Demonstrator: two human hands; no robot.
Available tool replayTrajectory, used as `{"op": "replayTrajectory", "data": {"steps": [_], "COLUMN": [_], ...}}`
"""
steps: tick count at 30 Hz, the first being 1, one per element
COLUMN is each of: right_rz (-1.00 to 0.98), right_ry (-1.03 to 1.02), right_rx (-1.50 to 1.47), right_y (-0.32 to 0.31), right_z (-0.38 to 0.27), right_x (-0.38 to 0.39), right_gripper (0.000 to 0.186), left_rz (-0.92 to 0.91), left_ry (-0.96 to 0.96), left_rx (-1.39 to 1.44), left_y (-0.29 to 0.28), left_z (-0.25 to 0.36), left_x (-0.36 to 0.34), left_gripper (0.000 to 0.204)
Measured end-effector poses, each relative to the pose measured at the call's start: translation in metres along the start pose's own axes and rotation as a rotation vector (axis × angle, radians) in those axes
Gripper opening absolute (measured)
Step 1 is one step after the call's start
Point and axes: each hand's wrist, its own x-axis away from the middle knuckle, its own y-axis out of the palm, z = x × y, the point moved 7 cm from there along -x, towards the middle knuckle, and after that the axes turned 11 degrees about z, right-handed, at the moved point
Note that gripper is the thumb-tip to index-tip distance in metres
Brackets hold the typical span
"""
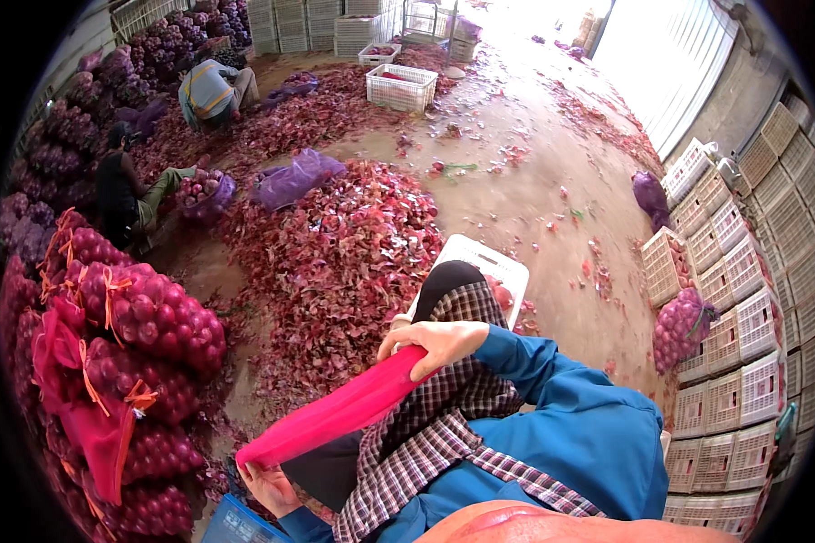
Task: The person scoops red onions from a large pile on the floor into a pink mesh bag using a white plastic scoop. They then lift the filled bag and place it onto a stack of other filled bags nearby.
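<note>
A bright pink-red cloth-like mesh bag [340,412] is stretched flat across my lap, over the checked apron [426,452]. My left hand [272,489] grips its lower left end, fingers partly hidden behind it. At the upper right end my right hand [439,344] is closed on the bag beside my knee. Beyond that knee stands a white plastic crate [513,276] with some red onions in it, partly hidden by my leg. Part of a blue crate [235,523] shows below my left hand.
Full red mesh sacks of onions [154,317] are stacked at my left. Onion skins [335,262] lie heaped ahead, with a purple sack [299,178] on them. Two people [213,90] sit among piles at the far left. White crates [733,335] line the right side.
</note>
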Motion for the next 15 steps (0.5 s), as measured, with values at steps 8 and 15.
{"op": "replayTrajectory", "data": {"steps": [8, 15], "right_rz": [0.742, 0.993], "right_ry": [-0.306, 0.069], "right_rx": [0.523, -0.377], "right_y": [-0.064, -0.085], "right_z": [-0.005, 0.052], "right_x": [-0.011, -0.005], "right_gripper": [0.009, 0.019], "left_rz": [-0.106, -0.672], "left_ry": [-0.137, -0.124], "left_rx": [0.179, -0.866], "left_y": [0.045, 0.092], "left_z": [-0.016, -0.023], "left_x": [0.019, 0.058], "left_gripper": [0.028, 0.030]}}
